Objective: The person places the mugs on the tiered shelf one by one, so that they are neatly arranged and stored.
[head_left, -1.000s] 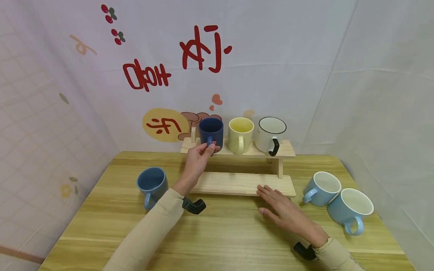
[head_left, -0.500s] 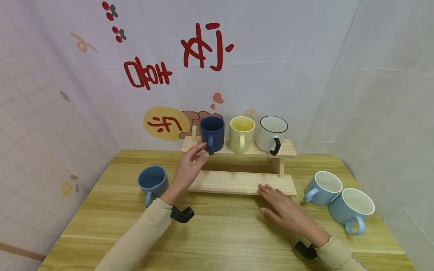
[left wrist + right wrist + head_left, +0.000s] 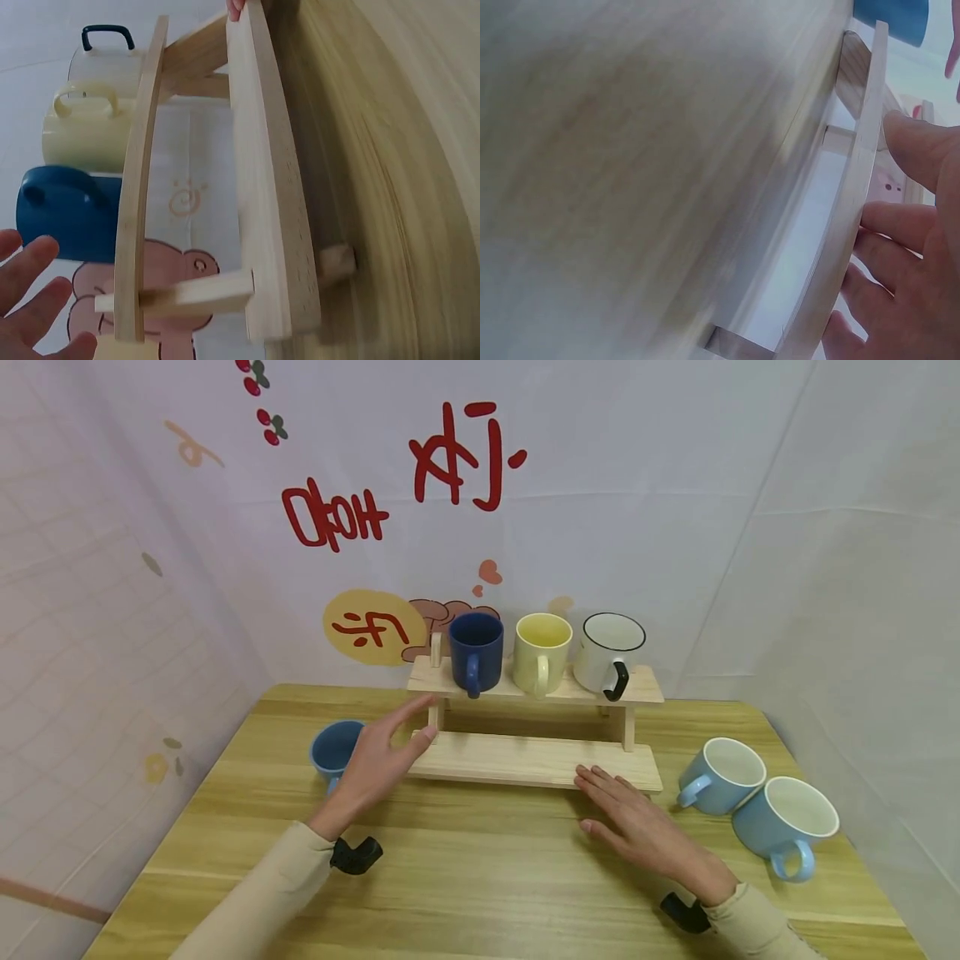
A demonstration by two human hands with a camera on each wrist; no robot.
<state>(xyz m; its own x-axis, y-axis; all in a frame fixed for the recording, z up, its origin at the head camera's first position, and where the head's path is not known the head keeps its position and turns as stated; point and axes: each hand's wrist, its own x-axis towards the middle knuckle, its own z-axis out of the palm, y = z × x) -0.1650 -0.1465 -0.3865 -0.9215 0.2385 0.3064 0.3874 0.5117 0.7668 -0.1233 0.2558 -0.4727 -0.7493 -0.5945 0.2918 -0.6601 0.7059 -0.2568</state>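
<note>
A dark blue mug (image 3: 477, 652), a pale yellow mug (image 3: 542, 653) and a white mug with a black rim and handle (image 3: 609, 653) stand in a row on the upper board of a two-tier wooden rack (image 3: 525, 758). The left hand (image 3: 378, 764), fingers apart and holding nothing, is in the air left of the rack, partly covering a blue mug (image 3: 332, 750) on the table. In the left wrist view its fingers (image 3: 34, 292) are near the dark blue mug (image 3: 71, 214). The right hand (image 3: 648, 831) rests its fingertips on the lower board's front edge, right part.
Two light blue mugs with white insides (image 3: 723, 775) (image 3: 787, 818) stand close together at the right of the wooden table (image 3: 480, 877). A pale cloth with red printed characters (image 3: 600, 527) hangs behind and beside the table.
The left hand has let go of the dark blue mug's handle and moved left and toward the person. The right hand has kept its place on the rack. The head view has shifted slightly.
</note>
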